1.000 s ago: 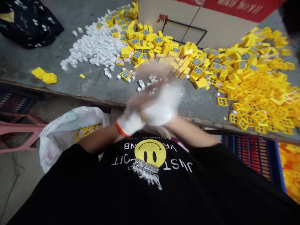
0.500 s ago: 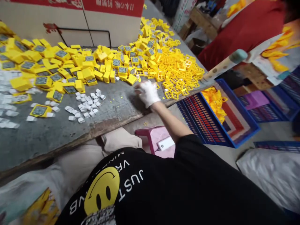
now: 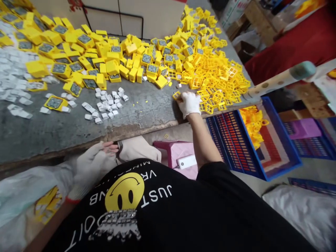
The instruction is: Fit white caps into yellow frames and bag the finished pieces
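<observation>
My right hand [image 3: 190,104], in a white glove with bare fingertips, rests at the table's front edge. Its fingers are curled closed on a small yellow grid frame [image 3: 176,95], which pokes out at the fingertips. Just beyond and to the right spreads a heap of similar yellow grid frames [image 3: 217,82]. Down by my lap, below the table edge, is my left hand [image 3: 94,159], gloved the same way. Its fingers are stretched out to the right, and nothing shows in them.
Yellow blocks with grey faces [image 3: 115,70] are piled along the table [image 3: 147,115], before a carton [image 3: 162,17]. White pieces [image 3: 107,105] lie nearer me. A pole [image 3: 278,82] slants at the right end, above a blue crate [image 3: 273,168]. A pink stool [image 3: 173,150] holds a white device [image 3: 187,161].
The view has shifted, so the table's contents appear farther right and higher. My left hand has come into view by my lap. A yellow grid frame now shows at my right fingertips.
</observation>
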Motion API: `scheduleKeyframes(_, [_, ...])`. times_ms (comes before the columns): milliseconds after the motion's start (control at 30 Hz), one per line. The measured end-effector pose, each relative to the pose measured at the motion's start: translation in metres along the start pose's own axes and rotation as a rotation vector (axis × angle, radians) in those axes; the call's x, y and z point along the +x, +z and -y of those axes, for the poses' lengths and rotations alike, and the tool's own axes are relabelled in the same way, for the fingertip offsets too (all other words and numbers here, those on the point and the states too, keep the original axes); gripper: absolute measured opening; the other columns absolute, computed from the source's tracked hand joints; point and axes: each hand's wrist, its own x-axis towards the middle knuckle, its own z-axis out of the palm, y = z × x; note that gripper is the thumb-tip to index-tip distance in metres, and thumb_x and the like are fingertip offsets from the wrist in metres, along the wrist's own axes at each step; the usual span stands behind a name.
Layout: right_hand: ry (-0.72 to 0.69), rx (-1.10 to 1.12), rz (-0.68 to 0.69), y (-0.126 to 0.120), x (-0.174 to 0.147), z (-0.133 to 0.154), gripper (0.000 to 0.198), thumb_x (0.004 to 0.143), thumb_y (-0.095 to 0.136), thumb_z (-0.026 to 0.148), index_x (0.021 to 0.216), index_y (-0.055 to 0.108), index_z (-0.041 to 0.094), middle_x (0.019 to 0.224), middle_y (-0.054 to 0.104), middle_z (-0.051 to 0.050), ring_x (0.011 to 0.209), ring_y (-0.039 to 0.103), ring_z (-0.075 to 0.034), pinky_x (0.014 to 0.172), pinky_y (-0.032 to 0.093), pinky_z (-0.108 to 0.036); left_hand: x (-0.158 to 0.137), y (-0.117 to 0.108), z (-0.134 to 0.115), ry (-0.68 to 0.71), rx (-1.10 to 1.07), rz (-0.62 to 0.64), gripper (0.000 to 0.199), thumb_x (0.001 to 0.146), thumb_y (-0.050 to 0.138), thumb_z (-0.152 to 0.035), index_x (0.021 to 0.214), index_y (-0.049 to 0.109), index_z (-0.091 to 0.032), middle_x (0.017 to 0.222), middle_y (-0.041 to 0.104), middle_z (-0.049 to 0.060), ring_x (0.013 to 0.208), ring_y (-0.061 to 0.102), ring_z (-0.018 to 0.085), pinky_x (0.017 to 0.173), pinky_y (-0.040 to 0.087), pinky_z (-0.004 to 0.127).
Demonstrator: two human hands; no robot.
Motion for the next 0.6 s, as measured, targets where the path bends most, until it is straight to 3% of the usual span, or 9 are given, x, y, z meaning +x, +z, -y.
scheduleKeyframes(67, [-0.169,0.077,0.064,0.004,-0.026,0.029,0.014,0.109,0.068,0.017,0.109,0.082,0.016,0.129,0.086,-0.022,0.123,0.074,-0.034,0.113,0.048,-0.051,0.011,0.026,-0.011,-0.094,-0.135,0.136,0.046,0.090,0.089,-0.040,0.126,0.083,-0.013,0.121,0.089,0.019,0.108,0.086,0.035,0.098,0.071,0.047])
scheduleKeyframes(133, [-0.372,0.159,0.145,0.012,-0.058,0.064,0.008,0.109,0.076,0.024,0.110,0.083,0.021,0.125,0.088,-0.011,0.122,0.076,-0.027,0.112,0.051,-0.041,0.020,0.046,-0.024,-0.195,-0.304,0.295,0.053,0.095,0.087,-0.043,0.139,0.079,-0.015,0.134,0.087,0.022,0.112,0.086,0.035,0.086,0.072,0.043])
scheduleKeyframes(233, [-0.713,0.239,0.202,0.029,-0.099,0.109,0.009,0.109,0.078,0.032,0.107,0.083,0.024,0.120,0.089,-0.007,0.117,0.078,-0.028,0.109,0.054,-0.044,0.030,0.061,-0.037,-0.332,-0.513,0.392,0.034,0.109,0.074,-0.040,0.135,0.080,-0.020,0.132,0.087,0.017,0.101,0.085,0.029,0.075,0.071,0.036])
scheduleKeyframes(333, [-0.951,0.370,0.158,0.040,-0.103,0.110,0.014,0.112,0.074,0.036,0.112,0.084,0.026,0.122,0.090,-0.009,0.116,0.080,-0.030,0.107,0.058,-0.048,0.031,0.057,-0.038,-0.311,-0.610,0.416,0.023,0.106,0.078,-0.027,0.127,0.083,-0.019,0.122,0.087,0.013,0.088,0.082,0.024,0.067,0.069,0.028])
scheduleKeyframes(400, [-0.865,0.520,0.050,0.040,-0.076,0.082,0.017,0.113,0.075,0.041,0.122,0.084,0.030,0.128,0.089,-0.006,0.122,0.080,-0.027,0.114,0.060,-0.045,0.028,0.046,-0.034,-0.266,-0.609,0.397,0.032,0.098,0.088,-0.024,0.129,0.083,-0.019,0.119,0.087,0.012,0.091,0.084,0.024,0.067,0.069,0.027])
scheduleKeyframes(433, [-0.705,0.578,-0.039,0.038,-0.054,0.064,0.019,0.112,0.077,0.043,0.125,0.084,0.032,0.130,0.089,-0.004,0.124,0.080,-0.025,0.118,0.061,-0.043,0.027,0.041,-0.030,-0.254,-0.598,0.366,0.037,0.096,0.092,-0.025,0.131,0.082,-0.018,0.118,0.087,0.012,0.093,0.085,0.025,0.068,0.071,0.027])
scheduleKeyframes(500, [-0.367,0.555,-0.202,0.033,-0.001,0.025,0.027,0.114,0.062,0.027,0.135,0.078,0.022,0.140,0.084,-0.013,0.122,0.078,-0.029,0.121,0.059,-0.053,0.024,0.029,-0.020,-0.255,-0.587,0.282,0.038,0.095,0.095,-0.031,0.129,0.083,-0.018,0.114,0.088,0.012,0.091,0.086,0.026,0.069,0.072,0.028])
scheduleKeyframes(533, [-0.141,0.502,-0.232,0.031,0.026,0.009,0.026,0.110,0.064,0.023,0.133,0.078,0.023,0.137,0.084,-0.012,0.119,0.078,-0.028,0.119,0.061,-0.053,0.024,0.024,-0.015,-0.250,-0.598,0.242,0.035,0.098,0.092,-0.033,0.129,0.083,-0.019,0.114,0.088,0.012,0.089,0.086,0.025,0.069,0.073,0.028])
scheduleKeyframes(600, [0.098,0.387,-0.206,0.028,0.071,-0.014,0.028,0.107,0.070,0.023,0.134,0.077,0.021,0.139,0.082,-0.014,0.126,0.078,-0.031,0.124,0.057,-0.059,0.024,0.015,-0.004,-0.231,-0.625,0.202,0.028,0.105,0.084,-0.035,0.128,0.085,-0.020,0.118,0.089,0.011,0.089,0.086,0.023,0.071,0.073,0.028])
